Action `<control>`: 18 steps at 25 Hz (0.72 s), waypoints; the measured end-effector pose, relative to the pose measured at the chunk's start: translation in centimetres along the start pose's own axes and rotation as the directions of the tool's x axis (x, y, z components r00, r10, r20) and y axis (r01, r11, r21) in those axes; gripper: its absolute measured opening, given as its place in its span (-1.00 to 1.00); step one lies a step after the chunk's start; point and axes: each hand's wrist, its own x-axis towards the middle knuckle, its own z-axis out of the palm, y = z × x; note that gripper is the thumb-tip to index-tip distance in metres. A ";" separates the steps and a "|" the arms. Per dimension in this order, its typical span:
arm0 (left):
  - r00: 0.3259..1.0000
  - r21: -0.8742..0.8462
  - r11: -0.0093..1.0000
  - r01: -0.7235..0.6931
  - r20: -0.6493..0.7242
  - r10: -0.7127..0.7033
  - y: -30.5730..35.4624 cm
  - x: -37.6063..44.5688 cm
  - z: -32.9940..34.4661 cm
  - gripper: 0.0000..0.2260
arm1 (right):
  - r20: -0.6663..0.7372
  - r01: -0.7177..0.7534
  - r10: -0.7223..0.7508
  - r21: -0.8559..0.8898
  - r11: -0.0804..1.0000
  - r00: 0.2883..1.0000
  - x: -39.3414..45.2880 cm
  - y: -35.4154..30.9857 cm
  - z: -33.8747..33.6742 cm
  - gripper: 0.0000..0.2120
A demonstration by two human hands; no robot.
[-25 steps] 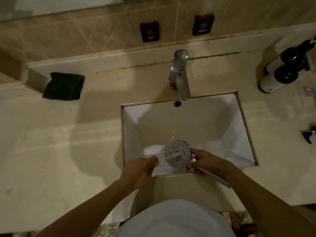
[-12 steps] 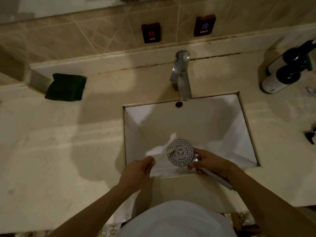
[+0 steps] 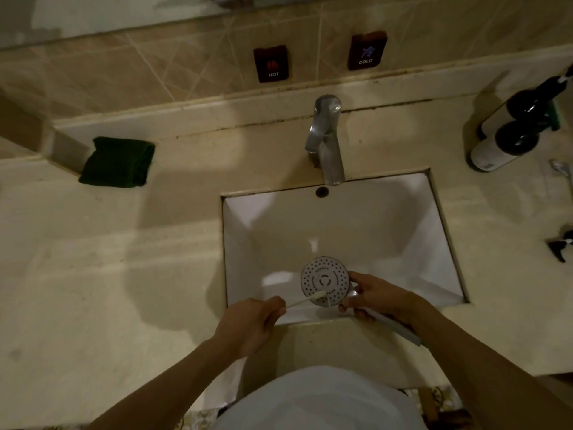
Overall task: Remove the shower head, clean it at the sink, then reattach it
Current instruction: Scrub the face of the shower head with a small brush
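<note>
Right hand (image 3: 376, 297) grips shower head (image 3: 324, 280); left hand (image 3: 252, 321) holds toothbrush (image 3: 305, 301) against it.

Dim warm light, broad soft shadows across the counter (image 3: 93, 274), wide-angle bending at edges, slight softness

Head view, straight down over sink (image 3: 434, 218)

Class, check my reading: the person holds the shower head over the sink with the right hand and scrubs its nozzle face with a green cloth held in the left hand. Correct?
Not quite. The left hand holds a white toothbrush, not a green cloth; the cloth lies on the counter beside the sink. The head view shows this. The right hand does hold the shower head over the sink.
</note>
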 end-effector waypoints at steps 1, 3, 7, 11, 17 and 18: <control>1.000 0.039 0.999 -0.023 -0.001 0.023 0.2 0.4 -0.2 -0.80 | -0.003 0.003 -0.003 -0.003 1.000 1.000 0.0 0.0 0.0 -0.45; 0.998 0.101 0.993 -0.064 0.020 0.062 1.0 1.2 -0.4 -0.82 | -0.006 0.005 -0.005 -0.008 1.000 1.000 0.1 0.1 -0.1 -0.44; 0.997 0.143 0.988 -0.053 0.058 0.045 0.1 1.1 -1.3 -0.85 | -0.009 0.002 -0.002 0.006 1.000 1.000 0.0 0.1 0.0 -0.42; 0.996 0.164 0.984 -0.063 0.073 0.051 1.2 1.7 -1.4 -0.83 | -0.018 0.001 -0.002 -0.024 1.000 1.000 0.0 0.1 0.0 -0.43; 0.999 0.168 0.985 -0.024 0.040 0.017 0.1 1.4 -2.0 -0.79 | -0.005 0.014 -0.014 -0.070 0.997 1.000 0.3 0.3 0.0 -0.40; 1.000 0.141 0.990 0.018 0.009 -0.020 -0.4 1.1 -2.2 -0.78 | -0.006 0.013 -0.014 -0.077 0.997 1.000 0.4 0.3 0.0 -0.40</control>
